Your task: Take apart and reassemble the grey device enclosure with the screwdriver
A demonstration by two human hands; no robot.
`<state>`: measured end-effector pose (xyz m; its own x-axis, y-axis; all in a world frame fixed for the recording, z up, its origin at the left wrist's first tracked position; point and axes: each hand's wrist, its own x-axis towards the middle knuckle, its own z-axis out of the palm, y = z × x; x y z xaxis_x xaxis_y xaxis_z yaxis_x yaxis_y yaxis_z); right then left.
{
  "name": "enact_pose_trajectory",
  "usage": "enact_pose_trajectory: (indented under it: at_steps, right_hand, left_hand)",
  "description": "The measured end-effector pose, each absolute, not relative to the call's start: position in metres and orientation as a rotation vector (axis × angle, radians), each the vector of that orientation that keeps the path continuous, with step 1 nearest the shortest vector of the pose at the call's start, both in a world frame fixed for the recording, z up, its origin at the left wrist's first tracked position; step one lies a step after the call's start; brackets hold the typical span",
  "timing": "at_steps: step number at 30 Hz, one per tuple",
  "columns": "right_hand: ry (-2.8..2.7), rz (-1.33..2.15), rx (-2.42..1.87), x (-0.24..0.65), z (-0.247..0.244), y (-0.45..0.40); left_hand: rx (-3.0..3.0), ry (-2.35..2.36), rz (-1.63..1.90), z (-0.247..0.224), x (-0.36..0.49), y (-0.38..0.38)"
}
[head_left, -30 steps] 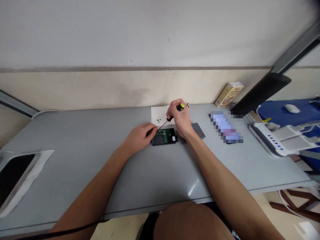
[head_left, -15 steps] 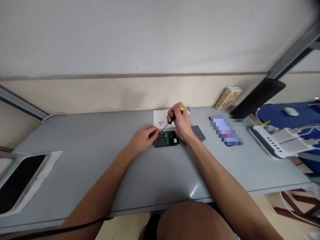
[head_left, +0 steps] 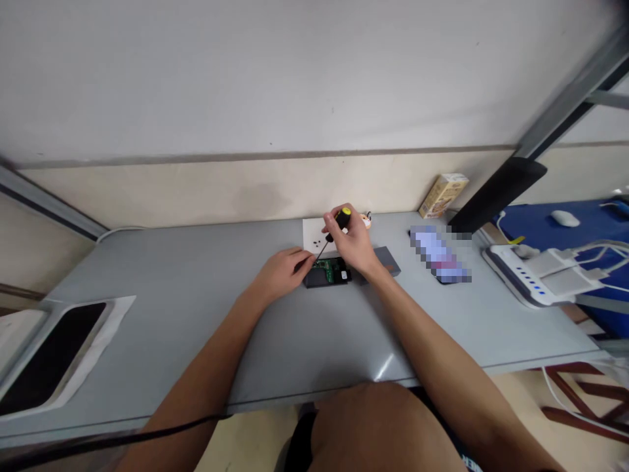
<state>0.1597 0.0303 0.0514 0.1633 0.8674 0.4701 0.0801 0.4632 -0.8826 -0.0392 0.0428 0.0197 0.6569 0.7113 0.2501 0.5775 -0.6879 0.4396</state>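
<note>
My right hand (head_left: 354,244) is closed around the black handle of a screwdriver (head_left: 338,224) with a yellow end cap. The shaft slants down to the left, and its tip meets the upper left part of a green circuit board (head_left: 330,270). This board sits in an open black casing (head_left: 317,278) lying flat on the table. At the casing's left end is my left hand (head_left: 285,274), thumb and fingers pinched together at its upper corner, close to the screwdriver tip. Several tiny dark pieces, likely screws (head_left: 317,243), lie on white paper (head_left: 311,229) behind.
A flat grey cover (head_left: 387,261) lies right of the casing, partly behind my right wrist. Farther right are a blurred-out phone (head_left: 439,255), a carton (head_left: 443,195) and a charging station (head_left: 535,275) with cables. A black-screened tablet (head_left: 54,357) lies at the left on the grey table (head_left: 187,282).
My right hand has turned on the screwdriver, whose handle now stands more in view with the cap tipped toward me. The left hand keeps its place; the camera view has shifted slightly.
</note>
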Motion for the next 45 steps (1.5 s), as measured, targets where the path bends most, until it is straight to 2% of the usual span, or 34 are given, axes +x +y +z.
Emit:
enact_pose_trajectory:
  at_steps: [3,7,10,15,25,34,42,45]
  right_hand:
    - [-1.314,0.590,-0.878,0.179,0.077,0.015]
    - [-1.796,0.562,-1.193,0.229,0.099,-0.013]
    - [-2.275,0.647,-1.524,0.264,0.090,-0.030]
    - [-2.404,0.541,-1.767,0.291,0.068,-0.038]
    - [-2.419,0.790,-1.622,0.262,0.092,-0.020]
    - [-2.619,0.379,-1.582,0.229,0.065,-0.031]
    - [-2.530,0.481,-1.329,0.217,0.055,-0.019]
    - [-2.198,0.509,-1.202,0.219,0.063,-0.013]
  left_hand:
    - [2.492,1.029,0.537,0.030,-0.044,0.038]
    - [2.360,0.966,0.430,0.040,-0.056,0.033]
    - [2.335,0.924,0.418,0.038,-0.062,0.033]
    - [2.316,0.961,0.396,0.033,-0.062,0.036]
    - [2.206,0.989,0.348,0.035,-0.051,0.032]
    - [2.164,1.067,0.331,0.037,-0.037,0.023]
    - [2.313,1.029,0.335,0.034,-0.037,0.022]
    - [2.389,0.914,0.424,0.032,-0.037,0.021]
